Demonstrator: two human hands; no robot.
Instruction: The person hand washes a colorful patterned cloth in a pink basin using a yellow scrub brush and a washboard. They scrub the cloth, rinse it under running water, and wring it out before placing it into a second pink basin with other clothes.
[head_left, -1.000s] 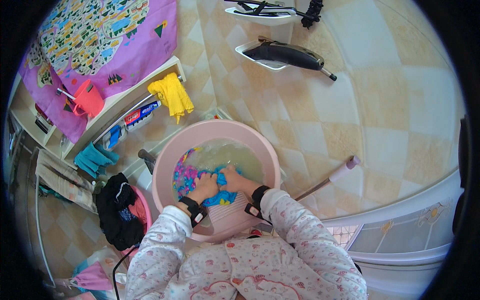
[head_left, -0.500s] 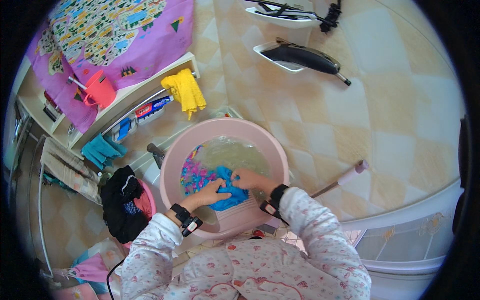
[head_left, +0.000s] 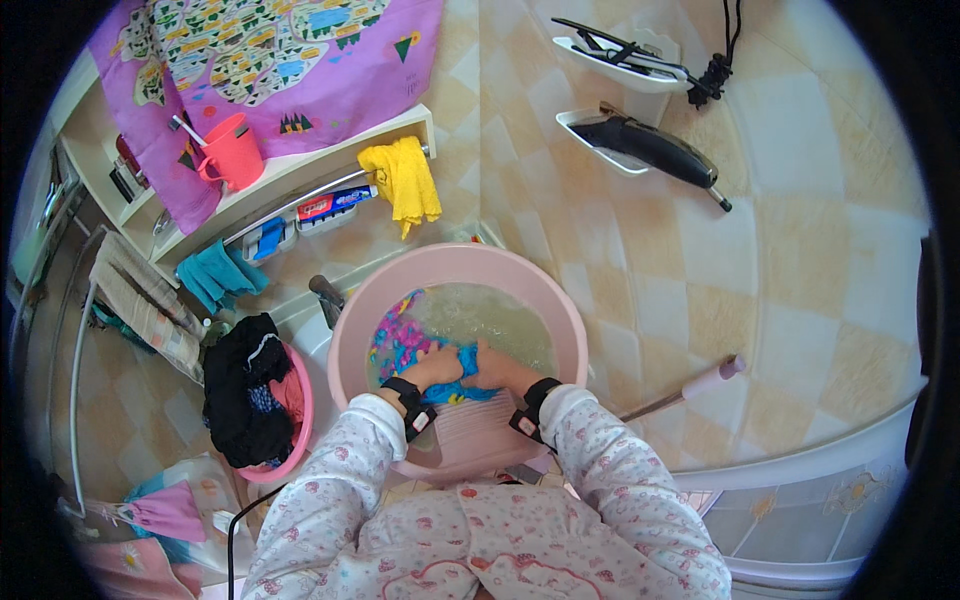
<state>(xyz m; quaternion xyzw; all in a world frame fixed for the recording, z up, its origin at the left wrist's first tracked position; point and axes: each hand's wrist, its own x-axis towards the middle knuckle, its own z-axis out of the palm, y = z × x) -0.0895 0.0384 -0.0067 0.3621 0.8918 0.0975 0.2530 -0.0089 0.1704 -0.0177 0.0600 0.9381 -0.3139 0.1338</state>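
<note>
A pink basin (head_left: pixel 556 310) of cloudy water stands in front of me, its ribbed washboard side toward my body. Bunched wet blue cloth (head_left: pixel 459 393) lies at the top of the ribs. My left hand (head_left: pixel 436 368) is closed on the cloth from the left. From the right, my right hand (head_left: pixel 496 369) is closed on it too, the two hands almost touching. Their fingers are partly hidden by the cloth and the water. Beside my left hand, a patterned pink, blue and yellow part of cloth (head_left: pixel 399 335) spreads in the water.
Left of the basin, a smaller pink tub (head_left: pixel 303 425) holds dark clothes (head_left: pixel 246 400). A faucet (head_left: pixel 325 296) stands close to the basin's left rim. A shelf bears a red mug (head_left: pixel 234 153); a yellow cloth (head_left: pixel 402 181) hangs below. A pale handle (head_left: pixel 711 379) sticks out at right.
Both hands have come closer together and lower into the basin, bunching the blue cloth between them. The whole view has shifted slightly, so the surroundings sit farther right and lower.
</note>
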